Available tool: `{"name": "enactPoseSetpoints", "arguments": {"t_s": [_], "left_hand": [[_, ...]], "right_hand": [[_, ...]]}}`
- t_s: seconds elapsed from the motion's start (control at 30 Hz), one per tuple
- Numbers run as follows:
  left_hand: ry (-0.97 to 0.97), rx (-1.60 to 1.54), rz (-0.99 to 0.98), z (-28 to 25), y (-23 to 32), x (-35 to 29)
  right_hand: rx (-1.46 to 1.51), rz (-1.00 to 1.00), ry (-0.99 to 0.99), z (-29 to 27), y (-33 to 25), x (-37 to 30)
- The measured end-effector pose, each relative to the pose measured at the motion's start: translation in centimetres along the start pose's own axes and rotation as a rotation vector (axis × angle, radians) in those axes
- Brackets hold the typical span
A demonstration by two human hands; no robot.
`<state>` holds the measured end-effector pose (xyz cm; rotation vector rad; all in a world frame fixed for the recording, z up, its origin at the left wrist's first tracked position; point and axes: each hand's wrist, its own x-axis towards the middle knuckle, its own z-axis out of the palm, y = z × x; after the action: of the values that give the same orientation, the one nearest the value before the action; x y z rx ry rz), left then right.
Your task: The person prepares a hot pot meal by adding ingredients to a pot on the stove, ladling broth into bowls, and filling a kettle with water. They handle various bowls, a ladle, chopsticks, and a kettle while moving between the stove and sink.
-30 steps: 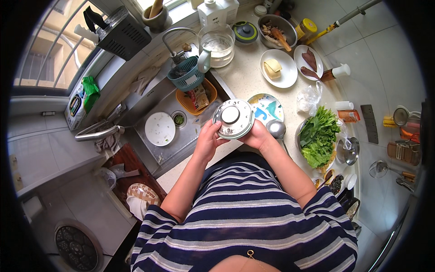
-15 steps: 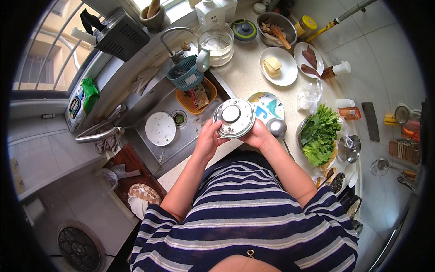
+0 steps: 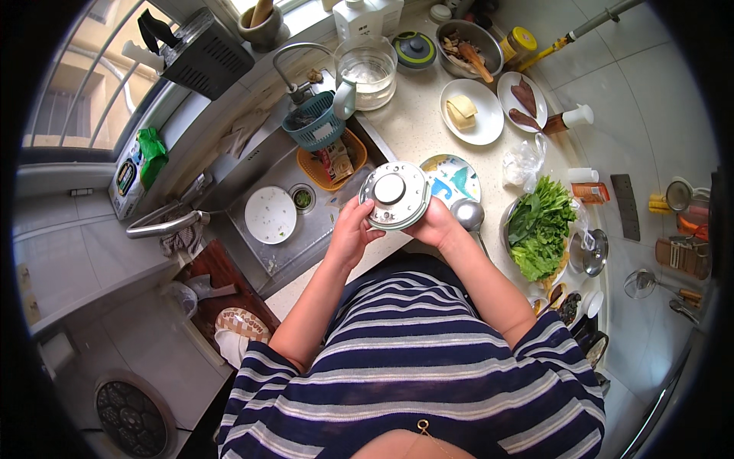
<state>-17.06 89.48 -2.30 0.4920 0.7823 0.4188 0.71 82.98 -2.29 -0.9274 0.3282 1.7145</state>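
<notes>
Above the counter's front edge, just right of the sink, both my hands hold a round white lid [image 3: 410, 200] with a raised knob, dark spots and a pale green rim. My left hand [image 3: 350, 236] grips its left side, the thumb on top by the rim. Round the right side and under the edge, my right hand [image 3: 437, 225] is closed, with most of its fingers hidden. What lies beneath the lid cannot be seen. Close beyond it sits a patterned plate [image 3: 463, 174]. A metal ladle [image 3: 467, 215] rests beside my right hand.
The sink [image 3: 252, 252] holds a white plate [image 3: 271, 215] and an orange basket [image 3: 325, 180]; a teal basket [image 3: 313, 122] sits above. Beyond stand a glass pitcher [image 3: 375, 84] and a plate with a yellow block [image 3: 478, 132]. Leafy greens [image 3: 541, 229] fill a bowl at right.
</notes>
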Motion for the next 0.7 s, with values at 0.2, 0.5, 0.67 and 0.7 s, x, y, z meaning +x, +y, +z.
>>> {"name": "enactPoseSetpoints", "arguments": {"t_s": [0.2, 0.5, 0.67, 0.7], "left_hand": [[0.018, -0.003, -0.011, -0.3, -0.3, -0.3], [-0.003, -0.009, 0.005, 0.1, -0.3, -0.4], [-0.006, -0.019, 0.007, 0.7, 0.0, -0.8], [-0.008, -0.015, 0.009, 0.9, 0.2, -0.9]], "right_hand": [[0.024, 0.005, -0.054, -0.7, 0.3, 0.3], [0.028, -0.001, -0.045, -1.1, 0.0, 0.3], [0.005, -0.013, -0.076, -1.1, -1.0, 0.0], [0.005, -0.017, -0.091, -1.2, -1.1, 0.0]]}}
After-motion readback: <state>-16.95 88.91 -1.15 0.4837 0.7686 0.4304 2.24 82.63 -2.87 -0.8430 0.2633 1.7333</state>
